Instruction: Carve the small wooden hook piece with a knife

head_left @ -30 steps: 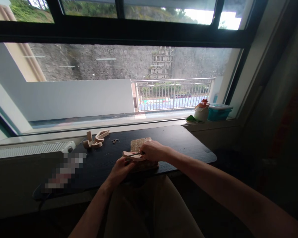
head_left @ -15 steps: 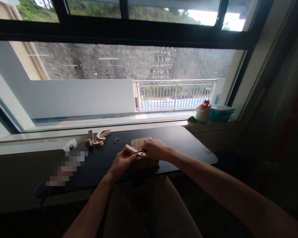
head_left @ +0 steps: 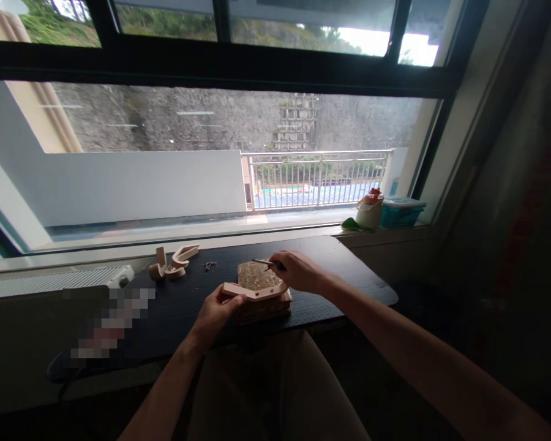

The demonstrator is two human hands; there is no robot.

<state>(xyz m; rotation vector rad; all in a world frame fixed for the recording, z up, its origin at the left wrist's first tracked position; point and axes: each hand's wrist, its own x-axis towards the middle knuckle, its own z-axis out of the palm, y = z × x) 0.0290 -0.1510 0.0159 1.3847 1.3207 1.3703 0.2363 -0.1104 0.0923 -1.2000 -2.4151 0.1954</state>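
My left hand [head_left: 220, 308] is closed on the left end of a pale, bent wooden piece [head_left: 261, 294]. Two small dark spots, holes or screw heads, show on its near face. The piece is held at the near edge of a rough, light-brown block [head_left: 252, 277]; whether it rests there I cannot tell. My right hand [head_left: 296, 269] is closed around the dark handle of what looks like a slim screwdriver [head_left: 261, 262]. Its metal shaft points left, above the block and apart from the wood's dark spots. The wood's right end curves up close beneath my right hand.
More curved wooden pieces [head_left: 177, 262] and several small screws or nails [head_left: 209, 266] lie on the dark table [head_left: 340, 282]. On the window sill stand a pale bottle with an orange top [head_left: 370, 211] and a teal box [head_left: 401, 213]. A radiator [head_left: 73, 285] is at left.
My right hand has lifted the screwdriver off the wooden piece, up over the block. The wood has tilted, so its near face with the dark spots shows. The view has shifted slightly.
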